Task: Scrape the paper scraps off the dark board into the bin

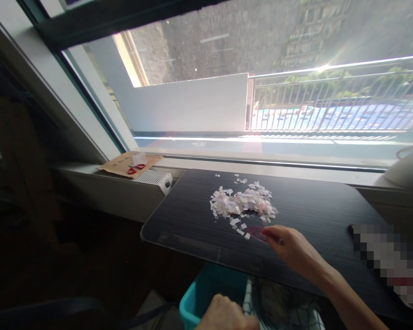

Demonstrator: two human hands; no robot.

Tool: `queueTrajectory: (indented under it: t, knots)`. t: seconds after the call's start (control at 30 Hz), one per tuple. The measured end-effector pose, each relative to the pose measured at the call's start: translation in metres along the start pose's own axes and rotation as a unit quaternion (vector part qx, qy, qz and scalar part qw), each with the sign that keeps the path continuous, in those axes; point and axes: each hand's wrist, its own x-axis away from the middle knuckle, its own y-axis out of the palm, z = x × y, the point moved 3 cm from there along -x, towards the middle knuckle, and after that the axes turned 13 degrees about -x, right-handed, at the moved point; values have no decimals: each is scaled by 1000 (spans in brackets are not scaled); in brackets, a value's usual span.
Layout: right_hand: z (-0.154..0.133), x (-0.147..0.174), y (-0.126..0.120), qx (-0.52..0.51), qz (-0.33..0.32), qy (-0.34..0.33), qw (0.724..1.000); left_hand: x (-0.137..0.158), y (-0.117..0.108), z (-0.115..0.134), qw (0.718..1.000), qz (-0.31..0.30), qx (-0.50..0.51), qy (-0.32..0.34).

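Pinched in my right hand (287,245) is a thin, see-through red piece (256,233), held flat and low against the dark table (316,201); its exact kind is unclear. Just beyond it lies a loose heap of small white and pinkish paper scraps (242,201), with several strays around it. At the bottom, my left hand (223,314) is closed at the near side of a teal bin (189,300), which stands below the table's front edge. Its fingertips are hidden, but it appears to grip the bin's rim.
Red-handled scissors (136,168) and a small clear container (139,158) rest on a brown paper envelope (115,166) on the sill. A white radiator (158,179) stands left of the table. A blurred-out flat object (388,261) lies at right. A window fills the back.
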Motion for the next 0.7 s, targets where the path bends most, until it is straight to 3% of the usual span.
queueTrajectory:
  t: [0.27, 0.7]
  knots:
    - [-5, 11, -3, 5, -26, 27, 999, -11, 26, -1, 999, 46, 11, -6]
    - [9, 15, -10, 2, 9, 50, 999, 3, 20, -10, 998, 53, 21, -22]
